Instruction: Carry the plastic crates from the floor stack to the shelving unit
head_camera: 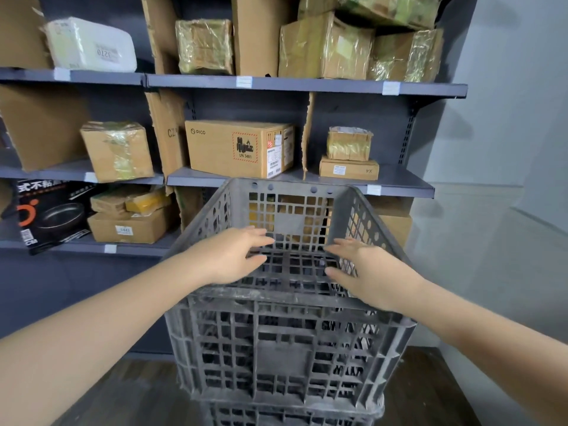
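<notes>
Top crate [289, 342], floor stack, before shelves [307, 86]. Left hand [233, 256], right hand [365, 272] inside, fingers [261, 233] spread, ungripped. Risk: stack tips; nested crate jams.

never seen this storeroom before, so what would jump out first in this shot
The stack of grey plastic crates fills the lower middle, with the left hand and right hand both open, reaching into the top one. Behind stands the dark shelving unit crammed with cardboard parcels, the PICO box with its red warning label on the middle shelf just above the crates.
</notes>
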